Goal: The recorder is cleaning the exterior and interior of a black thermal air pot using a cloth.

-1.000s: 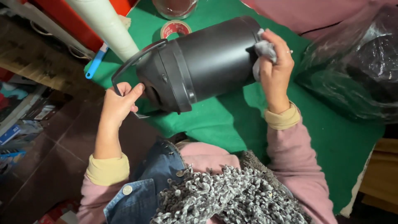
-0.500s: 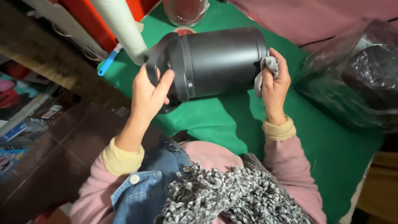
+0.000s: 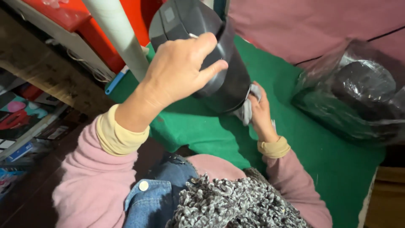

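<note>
I see my left hand [image 3: 177,74] up high, fingers curled over the top end of a black flask [image 3: 211,63], grasping it and holding it tilted above the green bench [image 3: 320,160]. My right hand [image 3: 259,112] sits lower, at the flask's bottom edge, its grip closed on a grey cloth [image 3: 247,107] pressed against the black wall. The flask's lower end is near the bench; I cannot tell whether it touches. Just left of my left hand a white tube [image 3: 116,36] slants up past a red box [image 3: 84,25]. Well to the right a dark bundle in a clear plastic bag [image 3: 354,97] lies on the bench.
</note>
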